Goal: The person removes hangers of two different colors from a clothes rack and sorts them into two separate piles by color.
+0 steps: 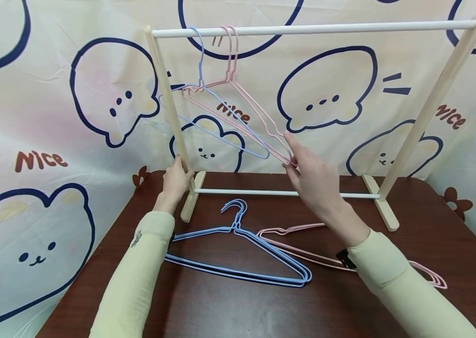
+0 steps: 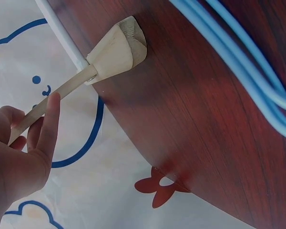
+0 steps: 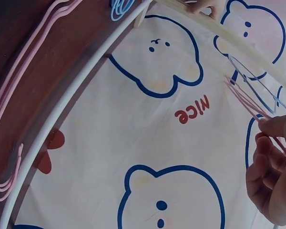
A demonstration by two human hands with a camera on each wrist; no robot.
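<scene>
My left hand (image 1: 174,183) holds the left wooden post (image 1: 170,103) of a small rack, low down near its foot. In the left wrist view, thumb and fingers go round the post (image 2: 69,86). With my right hand (image 1: 315,180) I pinch the lower right corner of the pink hangers (image 1: 230,51) that hang by two hooks from the white top rod (image 1: 347,29). The right wrist view shows their pink wires running between thumb and fingers of that hand (image 3: 271,176). A light-blue hanger (image 1: 201,61) hangs left of them, its frame overlapping theirs.
Stacked blue hangers (image 1: 238,276) lie on the dark brown table (image 1: 229,310) in front of the rack. Several pink hangers (image 1: 301,252) lie to their right, partly under my right forearm. A white lower bar (image 1: 246,192) joins the rack's feet. Behind hangs a bear-patterned cloth (image 1: 107,94).
</scene>
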